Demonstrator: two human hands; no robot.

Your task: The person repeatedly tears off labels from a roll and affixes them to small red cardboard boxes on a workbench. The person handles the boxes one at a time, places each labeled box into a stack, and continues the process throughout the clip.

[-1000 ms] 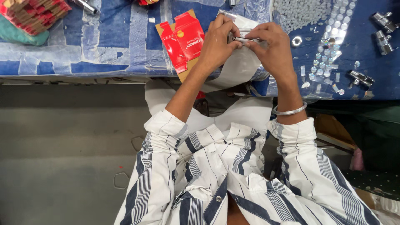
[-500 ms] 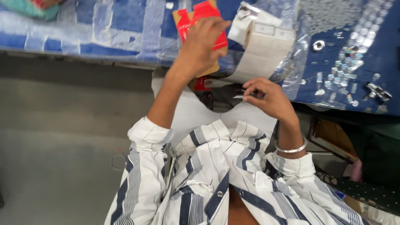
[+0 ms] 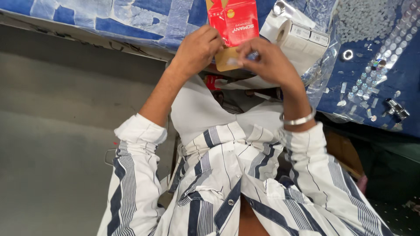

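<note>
Red carton (image 3: 234, 26) now gripped by right hand (image 3: 267, 61) too.

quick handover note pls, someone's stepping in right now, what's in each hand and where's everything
Left hand: grip on the left edge of the red carton, held at the table edge.
Right hand: fingertips pinched at the carton's brown bottom flap; whether they hold something small there cannot be told.
Label roll: lying on the blue table just right of the carton, on clear plastic.
Small metal parts, a ring and rows of tiny shiny pieces lie further right.
Done: carton is in hand, bottom flap open.
Left: flap not closed.
</note>
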